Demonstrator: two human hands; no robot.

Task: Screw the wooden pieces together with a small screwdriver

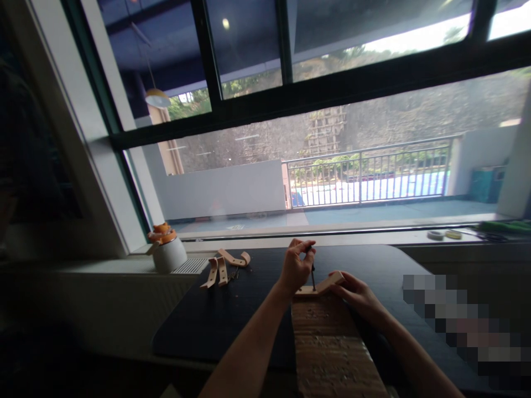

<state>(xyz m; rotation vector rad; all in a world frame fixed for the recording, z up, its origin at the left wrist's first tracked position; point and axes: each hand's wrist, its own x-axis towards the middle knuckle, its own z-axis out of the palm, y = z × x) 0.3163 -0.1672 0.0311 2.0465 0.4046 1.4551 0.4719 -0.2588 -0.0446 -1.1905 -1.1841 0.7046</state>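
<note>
Bent wooden bracket: we see it point(329, 282) lying across the far end of the textured brown board point(332, 342), its flat part at the left and its other part sloping up to the right
Long axis: it runs roughly left to right, crossing the board, which stretches from us toward the window
Screwdriver: it point(313, 271) stands nearly upright over the bracket's flat part, its tip down at the wood; we cannot tell whether a screw sits beneath
Left hand: ours point(295, 268) is closed around the screwdriver's handle, above the bracket, wrist raised and forearm reaching up from below
Right hand: ours point(354, 290) is the nearer to the bracket, touching it, fingers clamped on the raised right end, forearm slanting in from the lower right
Loose wooden pieces: three of them point(223, 272) lie on the dark table point(199, 326), well apart to the left, small screws point(234, 274) beside them
</note>
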